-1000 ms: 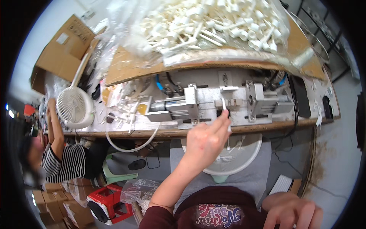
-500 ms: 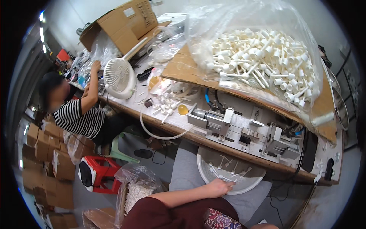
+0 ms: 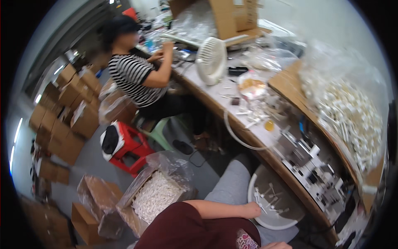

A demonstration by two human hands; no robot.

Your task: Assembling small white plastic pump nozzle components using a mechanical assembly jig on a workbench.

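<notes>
My left hand (image 3: 252, 210) is at the near left rim of a white round basin (image 3: 250, 191) resting on my lap. Its fingers look curled together, blurred, and whatever they may hold is hidden. Several white plastic pieces with thin stems and wider heads (image 3: 271, 200) lie loose in the basin, some close to my fingertips. Only a part of my right hand (image 3: 278, 245) shows at the lower edge, in front of my shirt. Its fingers cannot be made out.
A metal clamping fixture (image 3: 317, 170) stands on the workbench (image 3: 240, 118). Behind it, a clear bag of white parts (image 3: 352, 112) lies on cardboard. A fan (image 3: 210, 61) stands farther off. An open box of white pieces (image 3: 155, 195) and a red stool (image 3: 130, 149) are left, near a seated co-worker (image 3: 137, 74).
The view has swung left, so the bench and basin appear farther right and the floor boxes show more. My left hand remains by the basin's rim; part of my right hand shows at the bottom.
</notes>
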